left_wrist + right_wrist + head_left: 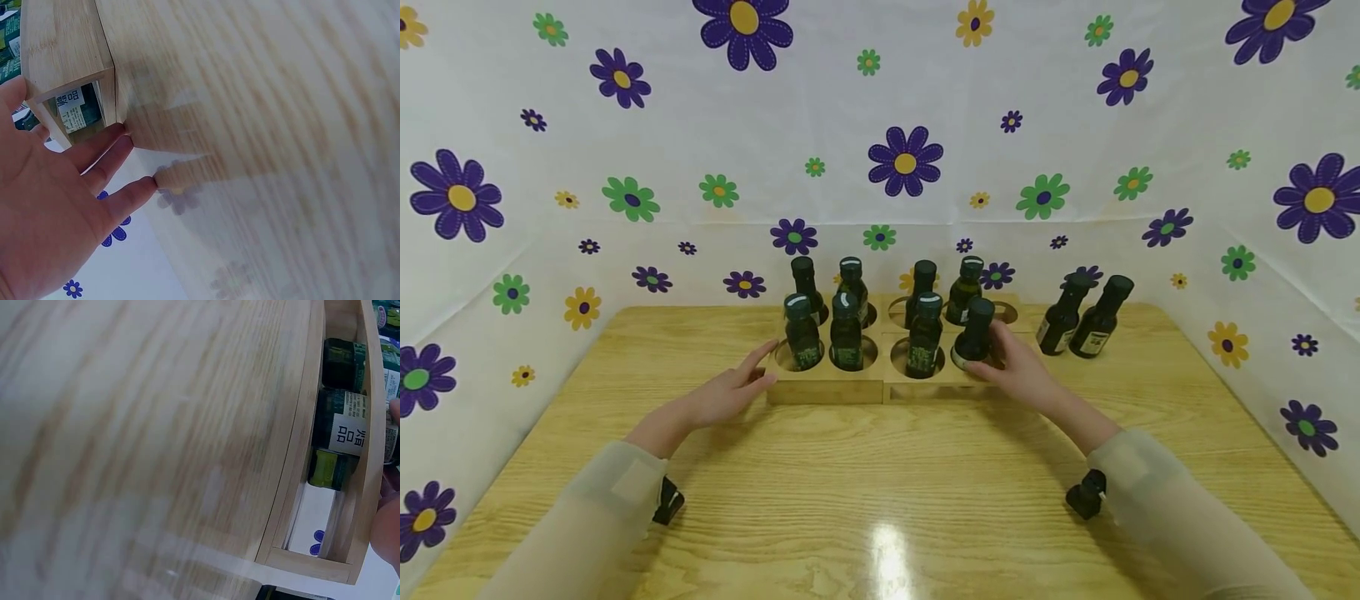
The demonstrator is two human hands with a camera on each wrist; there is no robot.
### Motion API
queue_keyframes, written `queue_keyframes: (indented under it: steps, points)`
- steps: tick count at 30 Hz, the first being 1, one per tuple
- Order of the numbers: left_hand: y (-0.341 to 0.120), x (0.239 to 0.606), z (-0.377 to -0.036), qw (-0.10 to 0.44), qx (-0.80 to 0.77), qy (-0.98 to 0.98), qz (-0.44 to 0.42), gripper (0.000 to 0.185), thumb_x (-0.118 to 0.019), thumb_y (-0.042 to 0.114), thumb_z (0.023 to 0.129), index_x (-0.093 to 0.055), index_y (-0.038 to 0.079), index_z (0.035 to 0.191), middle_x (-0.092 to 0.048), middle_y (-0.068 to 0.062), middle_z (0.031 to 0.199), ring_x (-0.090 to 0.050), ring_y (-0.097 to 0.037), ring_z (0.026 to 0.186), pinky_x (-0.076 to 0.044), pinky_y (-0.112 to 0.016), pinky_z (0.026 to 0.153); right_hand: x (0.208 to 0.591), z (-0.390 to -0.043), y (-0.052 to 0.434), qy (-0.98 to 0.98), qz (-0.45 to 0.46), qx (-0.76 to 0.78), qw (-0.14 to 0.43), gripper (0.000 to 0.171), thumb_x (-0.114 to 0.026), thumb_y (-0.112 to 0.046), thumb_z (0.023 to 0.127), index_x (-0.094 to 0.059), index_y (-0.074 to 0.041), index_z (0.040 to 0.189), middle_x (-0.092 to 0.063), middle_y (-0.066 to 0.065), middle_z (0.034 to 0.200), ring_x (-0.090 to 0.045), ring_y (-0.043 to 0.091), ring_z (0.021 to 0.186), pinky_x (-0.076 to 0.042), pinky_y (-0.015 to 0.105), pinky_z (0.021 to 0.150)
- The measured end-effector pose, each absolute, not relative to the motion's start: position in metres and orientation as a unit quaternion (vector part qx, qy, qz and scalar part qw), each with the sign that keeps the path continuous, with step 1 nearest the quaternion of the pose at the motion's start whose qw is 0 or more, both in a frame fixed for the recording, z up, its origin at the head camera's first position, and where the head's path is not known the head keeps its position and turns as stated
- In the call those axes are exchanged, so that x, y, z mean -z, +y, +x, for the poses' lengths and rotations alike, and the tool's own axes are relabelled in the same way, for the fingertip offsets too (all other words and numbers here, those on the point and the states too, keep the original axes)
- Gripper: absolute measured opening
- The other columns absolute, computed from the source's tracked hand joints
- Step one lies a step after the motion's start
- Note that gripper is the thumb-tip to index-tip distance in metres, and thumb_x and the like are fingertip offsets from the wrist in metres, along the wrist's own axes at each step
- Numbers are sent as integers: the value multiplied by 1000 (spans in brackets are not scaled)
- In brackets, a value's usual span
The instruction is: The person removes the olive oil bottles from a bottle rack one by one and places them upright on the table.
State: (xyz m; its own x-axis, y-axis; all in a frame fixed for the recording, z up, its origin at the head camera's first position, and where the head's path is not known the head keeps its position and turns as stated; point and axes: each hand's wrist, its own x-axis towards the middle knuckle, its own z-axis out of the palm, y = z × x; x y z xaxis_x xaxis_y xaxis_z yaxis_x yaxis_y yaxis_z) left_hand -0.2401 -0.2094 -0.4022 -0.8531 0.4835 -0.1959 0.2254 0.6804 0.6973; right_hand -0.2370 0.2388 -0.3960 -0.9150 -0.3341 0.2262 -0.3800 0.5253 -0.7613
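A low wooden rack (827,387) with round holes holds several dark green bottles upright. My left hand (730,387) lies flat-fingered against the rack's left front corner; the left wrist view shows the open palm (50,206) with fingertips touching the rack's end (62,44). My right hand (1018,371) curls round the lower part of the front right bottle (976,327), which leans slightly in its hole. In the right wrist view the rack's side (300,456) and labelled bottles (344,428) show, with only a sliver of my fingers (389,532) at the right edge.
Two more dark bottles (1063,317) (1101,321) stand on the wooden table (880,500) just right of the rack. Flowered cloth walls (902,158) close in the back and both sides. The back right hole of the rack (1003,312) is vacant.
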Motion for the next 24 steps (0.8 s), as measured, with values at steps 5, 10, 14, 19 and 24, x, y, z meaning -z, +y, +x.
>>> queue_keyframes:
  steps: [5,10,14,19,24]
  points:
    - [-210,405,-242,186,-347,898,196,68,-32,50,104,0,20,157,-29,-38,146,-31,-53,132,-22,-64,106,396,-236,237,-878,200,-434,32,55,-69,-11,92,-38,3,135,-54,24,123,-51,38,120,-40,52,100]
    - [-210,405,-241,186,-351,896,197,68,-32,49,104,0,20,157,-28,-38,146,-30,-53,133,-22,-65,106,397,-235,236,-884,195,-424,43,50,-66,-13,94,-39,4,131,-57,22,115,-56,35,104,-47,50,88]
    - [-209,404,-240,187,-352,895,198,69,-32,49,104,0,20,157,-27,-38,146,-29,-53,133,-21,-64,107,397,-234,237,-870,188,-453,47,48,-63,-8,95,-36,6,132,-54,26,119,-57,38,109,-48,49,91]
    - [-209,401,-239,184,-349,897,200,68,-33,48,105,1,20,157,-29,-38,146,-32,-53,132,-22,-63,107,386,-232,236,-862,196,-461,78,48,-64,-2,93,-37,10,131,-54,28,117,-61,41,102,-54,44,81]
    - [-208,400,-238,186,-352,895,201,69,-33,48,105,1,19,157,-29,-39,145,-33,-54,130,-22,-64,106,371,-226,239,-868,194,-449,85,47,-64,0,92,-37,12,129,-53,30,117,-56,43,109,-49,49,91]
